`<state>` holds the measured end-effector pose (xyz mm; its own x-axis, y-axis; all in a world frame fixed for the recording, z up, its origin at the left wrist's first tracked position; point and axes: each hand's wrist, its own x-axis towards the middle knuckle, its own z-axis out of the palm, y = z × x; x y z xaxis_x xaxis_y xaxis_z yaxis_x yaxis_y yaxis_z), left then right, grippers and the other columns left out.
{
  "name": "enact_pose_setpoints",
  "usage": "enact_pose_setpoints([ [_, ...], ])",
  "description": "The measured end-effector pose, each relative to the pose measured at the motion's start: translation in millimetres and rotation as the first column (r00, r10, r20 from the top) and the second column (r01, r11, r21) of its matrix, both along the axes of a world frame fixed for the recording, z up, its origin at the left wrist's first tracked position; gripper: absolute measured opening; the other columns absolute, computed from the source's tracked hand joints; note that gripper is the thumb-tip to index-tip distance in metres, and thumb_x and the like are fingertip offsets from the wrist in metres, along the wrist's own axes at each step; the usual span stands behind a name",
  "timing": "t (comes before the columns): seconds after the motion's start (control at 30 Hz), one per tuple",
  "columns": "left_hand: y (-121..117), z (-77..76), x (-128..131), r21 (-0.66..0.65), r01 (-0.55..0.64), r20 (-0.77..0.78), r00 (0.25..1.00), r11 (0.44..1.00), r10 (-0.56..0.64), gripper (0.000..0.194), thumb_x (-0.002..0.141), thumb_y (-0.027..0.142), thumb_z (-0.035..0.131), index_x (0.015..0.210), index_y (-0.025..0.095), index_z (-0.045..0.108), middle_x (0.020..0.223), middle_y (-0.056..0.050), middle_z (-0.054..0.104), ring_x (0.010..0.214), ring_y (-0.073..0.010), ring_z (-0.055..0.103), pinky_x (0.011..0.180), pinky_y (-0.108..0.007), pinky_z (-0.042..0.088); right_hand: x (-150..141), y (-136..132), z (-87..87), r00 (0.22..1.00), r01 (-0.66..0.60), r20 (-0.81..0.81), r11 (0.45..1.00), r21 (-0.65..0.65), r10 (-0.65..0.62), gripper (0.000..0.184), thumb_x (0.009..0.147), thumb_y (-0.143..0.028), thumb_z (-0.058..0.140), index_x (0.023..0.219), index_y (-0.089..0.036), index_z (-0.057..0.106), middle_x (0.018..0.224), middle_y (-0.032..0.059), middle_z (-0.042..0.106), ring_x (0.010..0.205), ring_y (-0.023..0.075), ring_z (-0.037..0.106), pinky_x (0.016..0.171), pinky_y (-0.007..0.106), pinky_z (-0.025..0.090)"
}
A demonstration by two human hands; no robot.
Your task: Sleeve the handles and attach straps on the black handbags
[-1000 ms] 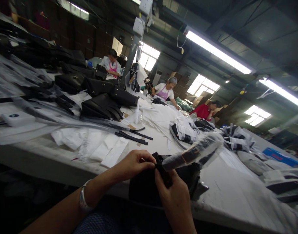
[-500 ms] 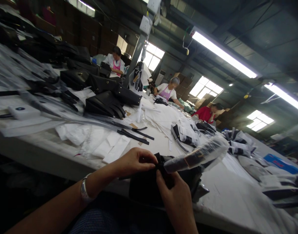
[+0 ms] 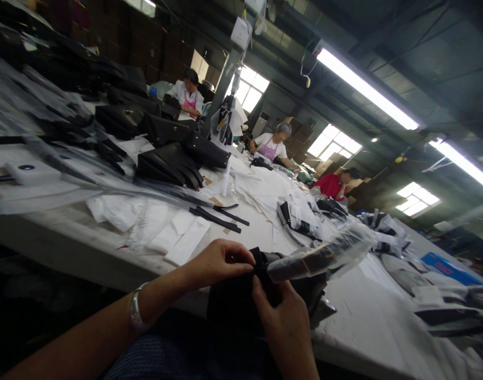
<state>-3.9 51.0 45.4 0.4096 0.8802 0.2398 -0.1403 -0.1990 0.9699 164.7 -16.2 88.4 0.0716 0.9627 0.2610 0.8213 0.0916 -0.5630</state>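
At the table's near edge a black handbag (image 3: 231, 306) rests close against my body, its lower part lost in shadow. My left hand (image 3: 220, 258) pinches a short black strap end (image 3: 258, 257) at the bag's top, thumb and fingers together. From the other side my right hand (image 3: 285, 316) closes its thumb and fingers on the same spot; the fingertips nearly meet those of the left. Any small fitting between them is too dark to make out. A strap wrapped in clear plastic (image 3: 324, 258) slants up to the right from just above my right hand.
Several black bags (image 3: 166, 163) are piled on the left of the white table (image 3: 356, 295). White paper sheets and sleeves (image 3: 186, 237) and loose black straps (image 3: 215, 219) lie ahead. Wrapped bags (image 3: 300, 219) and a blue box (image 3: 449, 268) are to the right. Co-workers (image 3: 271, 148) sit farther back.
The view has shifted very slightly. Both hands keep their hold at the top of the bag, and the plastic-wrapped strap has moved a little to the right.
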Motion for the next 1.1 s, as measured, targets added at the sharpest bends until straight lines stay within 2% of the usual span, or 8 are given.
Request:
enact_pose_setpoints([
  [0.2, 0.4, -8.3, -2.3, -0.056, 0.044, 0.066, 0.997, 0.997, -0.041, 0.022, 0.076, 0.029, 0.075, 0.093, 0.014, 0.074, 0.089, -0.005, 0.075, 0.085, -0.0191, 0.068, 0.08, -0.028, 0.051, -1.1, 0.0, 0.2, 0.998, 0.015, -0.056, 0.998, -0.056, -0.018, 0.033, 0.08, -0.048, 0.06, 0.091, -0.019, 0.073, 0.082, 0.0077, 0.078, 0.08, 0.0283, 0.073, 0.069, 0.031, 0.055],
  [0.5, 4.0, -5.3, 1.0, -0.09, 0.105, 0.088, 0.991, 0.99, -0.097, 0.021, 0.075, 0.028, 0.074, 0.09, 0.014, 0.071, 0.082, -0.002, 0.071, 0.078, -0.0154, 0.064, 0.074, -0.025, 0.048, -2.5, 1.5, -0.8, 0.993, 0.029, -0.113, 0.999, -0.039, -0.033, 0.029, 0.078, -0.043, 0.063, 0.086, -0.018, 0.074, 0.076, 0.0068, 0.077, 0.073, 0.0266, 0.071, 0.065, 0.029, 0.054],
  [0.67, 3.8, -3.8, 2.0, -0.047, 0.092, 0.04, 0.995, 0.995, -0.091, 0.016, 0.076, 0.022, 0.071, 0.089, 0.014, 0.067, 0.079, 0.001, 0.065, 0.074, -0.0122, 0.059, 0.069, -0.022, 0.045, -9.9, -0.5, -1.5, 0.988, 0.087, -0.125, 0.995, -0.044, -0.092, 0.023, 0.077, -0.04, 0.063, 0.074, -0.018, 0.071, 0.061, 0.0021, 0.071, 0.061, 0.0216, 0.066, 0.057, 0.026, 0.05],
  [0.77, 0.4, -4.7, 4.7, 0.0, 0.082, 0.007, 0.997, 0.997, -0.082, 0.014, 0.078, 0.021, 0.069, 0.09, 0.015, 0.065, 0.079, 0.001, 0.063, 0.072, -0.0118, 0.058, 0.068, -0.023, 0.046, -10.7, 0.4, -1.6, 0.984, 0.094, -0.149, 0.995, -0.046, -0.1, 0.022, 0.076, -0.038, 0.064, 0.07, -0.017, 0.069, 0.059, 0.0015, 0.069, 0.06, 0.0206, 0.064, 0.055, 0.025, 0.048],
  [0.83, -3.5, -5.9, 7.6, 0.034, 0.046, 0.016, 0.999, 0.998, -0.047, 0.011, 0.08, 0.02, 0.067, 0.09, 0.015, 0.065, 0.083, 0.0, 0.065, 0.076, -0.0134, 0.06, 0.072, -0.024, 0.048, -9.1, 2.9, -0.1, 0.982, 0.076, -0.172, 0.996, -0.04, -0.082, 0.022, 0.077, -0.038, 0.064, 0.071, -0.017, 0.069, 0.059, 0.0014, 0.069, 0.06, 0.0202, 0.064, 0.055, 0.025, 0.048],
  [0.97, -10.7, -6.5, 10.5, 0.11, -0.106, 0.018, 0.994, 0.988, 0.105, 0.009, 0.083, 0.02, 0.063, 0.09, 0.016, 0.067, 0.091, -0.003, 0.067, 0.089, -0.018, 0.064, 0.083, -0.028, 0.05, -3.3, 4.1, 4.6, 0.983, -0.027, -0.183, 0.999, -0.04, 0.019, 0.026, 0.082, -0.042, 0.061, 0.081, -0.017, 0.072, 0.067, 0.0029, 0.073, 0.064, 0.0209, 0.067, 0.059, 0.025, 0.05],
  [1.03, -12.0, -5.9, 8.0, 0.121, -0.13, -0.013, 0.991, 0.984, 0.133, 0.012, 0.084, 0.023, 0.064, 0.094, 0.017, 0.068, 0.093, -0.005, 0.069, 0.092, -0.0196, 0.064, 0.084, -0.029, 0.05, 2.8, -2.0, 2.8, 0.981, -0.059, -0.181, 0.998, 0.017, 0.061, 0.027, 0.083, -0.043, 0.061, 0.09, -0.02, 0.073, 0.077, 0.0036, 0.076, 0.072, 0.0217, 0.07, 0.066, 0.025, 0.052],
  [1.1, -11.6, -4.5, 3.2, 0.137, -0.133, -0.036, 0.99, 0.982, 0.14, 0.018, 0.086, 0.027, 0.063, 0.102, 0.018, 0.068, 0.103, -0.006, 0.07, 0.098, -0.0212, 0.064, 0.086, -0.029, 0.051, 14.1, -12.4, -5.1, 0.983, -0.023, -0.177, 0.989, 0.148, 0.049, 0.03, 0.083, -0.045, 0.062, 0.098, -0.022, 0.073, 0.084, 0.0031, 0.077, 0.078, 0.0218, 0.072, 0.073, 0.025, 0.053],
])
